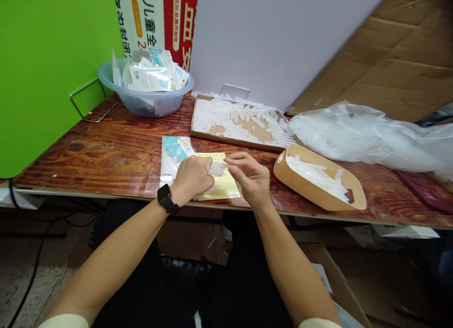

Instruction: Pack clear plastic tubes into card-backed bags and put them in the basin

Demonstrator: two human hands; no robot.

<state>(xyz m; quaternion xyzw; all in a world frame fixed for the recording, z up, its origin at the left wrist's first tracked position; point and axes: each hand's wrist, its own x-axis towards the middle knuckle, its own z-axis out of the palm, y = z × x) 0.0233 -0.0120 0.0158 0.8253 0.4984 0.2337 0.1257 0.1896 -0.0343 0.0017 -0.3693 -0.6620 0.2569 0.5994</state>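
The left hand (193,179) and right hand (249,179) pinch one small clear plastic piece (217,169) between them, above one yellow sticker sheet (221,186) on the wooden worktop (88,158), between one flat cardboard tray (200,132) and one curved cardboard tray (311,191).

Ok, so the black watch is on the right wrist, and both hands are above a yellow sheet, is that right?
No, the black watch is on the left wrist, not the right, as the head view shows. The rest stands: the left hand and the right hand are above the yellow sheet.
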